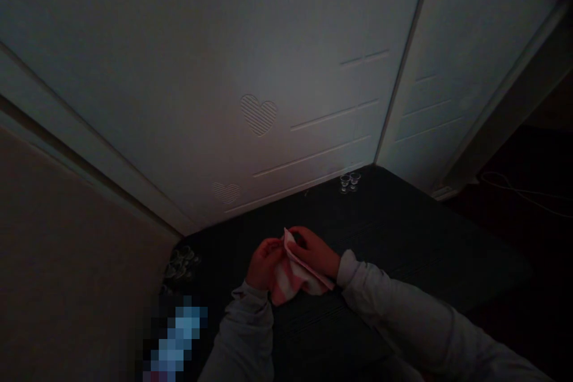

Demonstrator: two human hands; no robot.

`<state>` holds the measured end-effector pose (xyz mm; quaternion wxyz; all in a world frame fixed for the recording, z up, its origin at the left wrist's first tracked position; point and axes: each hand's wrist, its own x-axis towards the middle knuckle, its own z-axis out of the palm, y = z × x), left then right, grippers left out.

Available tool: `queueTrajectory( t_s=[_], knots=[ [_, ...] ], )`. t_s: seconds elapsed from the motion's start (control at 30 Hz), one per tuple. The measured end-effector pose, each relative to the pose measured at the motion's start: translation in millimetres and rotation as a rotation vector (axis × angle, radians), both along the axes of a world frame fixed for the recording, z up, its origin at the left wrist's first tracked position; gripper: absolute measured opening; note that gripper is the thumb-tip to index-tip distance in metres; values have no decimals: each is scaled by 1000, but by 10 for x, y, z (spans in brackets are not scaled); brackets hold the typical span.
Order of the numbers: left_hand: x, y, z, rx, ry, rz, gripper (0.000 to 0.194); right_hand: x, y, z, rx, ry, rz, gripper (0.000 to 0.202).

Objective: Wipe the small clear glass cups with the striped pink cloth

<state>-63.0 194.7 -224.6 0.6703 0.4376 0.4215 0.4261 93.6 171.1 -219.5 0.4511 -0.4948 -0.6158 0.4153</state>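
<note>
A pink and white cloth (293, 280) hangs from both hands over the dark table (403, 239). My left hand (263, 264) is closed on the cloth's left side, fingertips near its upper edge. Around the upper right part of the same cloth, my right hand (316, 250) is curled with the thumb against it. Whether something is wrapped inside the cloth is too dark to tell. Two small stemmed glasses (350, 182) stand upright at the table's back edge. More clear glasses (181, 262) are grouped at the table's left edge.
Behind the table rises a pale panel (259, 116) with carved hearts and lines. A wall (67, 239) borders the left side. A pixelated bluish patch (179, 334) lies at the lower left. On the dark floor at right is a thin pale cord (521, 191).
</note>
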Motion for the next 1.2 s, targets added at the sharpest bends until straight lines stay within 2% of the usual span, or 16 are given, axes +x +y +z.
queueTrajectory(
  t_s=[0.17, 0.3, 0.5, 0.7, 0.83, 0.93, 1.2],
  knots=[
    [-19, -8, 19, -16, 43, -66, 25, 30, -50, 62, 48, -170, 113, 33],
    [-35, -7, -11, 50, 116, -90, 25, 40, -58, 77, 36, -205, 120, 34],
    [-54, 18, -32, 162, 107, -19, 27, 64, -15, 61, 73, -76, 71, 25],
    [-61, 40, -37, 161, 54, 27, 37, 61, 16, 36, 102, 124, 77, 20],
    [-53, 47, -31, 143, 49, 66, 37, 53, 37, 16, 76, 210, 35, 19],
    [-42, 32, -28, 158, 95, 85, 36, 61, 49, 2, 40, 208, 23, 20],
    [-14, -35, -7, 265, 278, 87, 34, 94, 42, 26, 25, 26, -6, 25]
  ],
)
